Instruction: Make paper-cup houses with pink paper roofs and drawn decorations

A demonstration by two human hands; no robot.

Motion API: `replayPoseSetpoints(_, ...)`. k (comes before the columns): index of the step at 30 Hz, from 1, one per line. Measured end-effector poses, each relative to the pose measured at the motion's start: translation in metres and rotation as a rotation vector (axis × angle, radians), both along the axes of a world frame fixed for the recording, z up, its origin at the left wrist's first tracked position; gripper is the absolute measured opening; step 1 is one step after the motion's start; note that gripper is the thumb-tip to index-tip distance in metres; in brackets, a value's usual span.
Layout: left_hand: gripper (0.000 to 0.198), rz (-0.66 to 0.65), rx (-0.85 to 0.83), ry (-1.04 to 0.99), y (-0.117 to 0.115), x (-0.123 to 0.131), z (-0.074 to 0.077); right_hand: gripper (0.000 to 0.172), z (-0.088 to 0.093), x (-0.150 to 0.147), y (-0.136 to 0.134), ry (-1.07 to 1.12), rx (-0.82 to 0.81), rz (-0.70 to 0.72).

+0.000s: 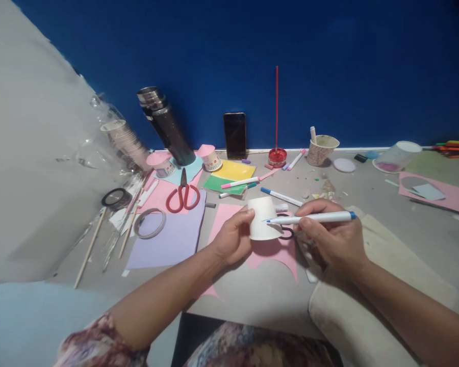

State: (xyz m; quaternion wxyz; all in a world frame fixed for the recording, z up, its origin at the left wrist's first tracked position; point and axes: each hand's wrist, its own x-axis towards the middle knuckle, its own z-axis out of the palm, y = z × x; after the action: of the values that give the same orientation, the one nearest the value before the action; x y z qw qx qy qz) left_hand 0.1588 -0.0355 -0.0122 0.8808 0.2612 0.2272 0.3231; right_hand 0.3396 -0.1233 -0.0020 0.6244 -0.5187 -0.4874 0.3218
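My left hand [232, 237] grips a white paper cup [263, 218], held upside down over a pink paper sheet [270, 252]. My right hand [331, 235] is closed on a white marker with a blue end [313, 218]; its tip touches the cup's side. Both hands are low in the middle of the view, above the grey table [386, 204]. A dark ring-shaped thing shows partly behind the cup; I cannot make it out.
Red-handled scissors [182, 197], a lilac sheet [170, 234], tape rolls [150, 223] and wooden sticks lie to the left. A black flask [165, 125], a phone [234, 135], a red paint pot with a stick [277, 157], paper cups and several markers stand near the blue wall.
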Motion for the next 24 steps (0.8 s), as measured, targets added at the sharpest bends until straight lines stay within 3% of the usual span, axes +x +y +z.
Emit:
replayPoseSetpoints(10,0.039,0.008,0.021,0.05,0.0003,-0.0015,-0.0097,0.022,0.0032,-0.0013,-0.0002,-0.023,-0.02,-0.013)
replayPoseSetpoints(17,0.041,-0.015,0.018,0.059,-0.0005,-0.002,-0.006,0.014,-0.0001,0.0009,0.0011,-0.046,-0.016,-0.027)
replayPoseSetpoints(24,0.041,-0.029,-0.002,0.037,-0.0014,-0.002,-0.0028,0.02,0.0016,0.0011,0.0024,-0.003,-0.022,-0.04)
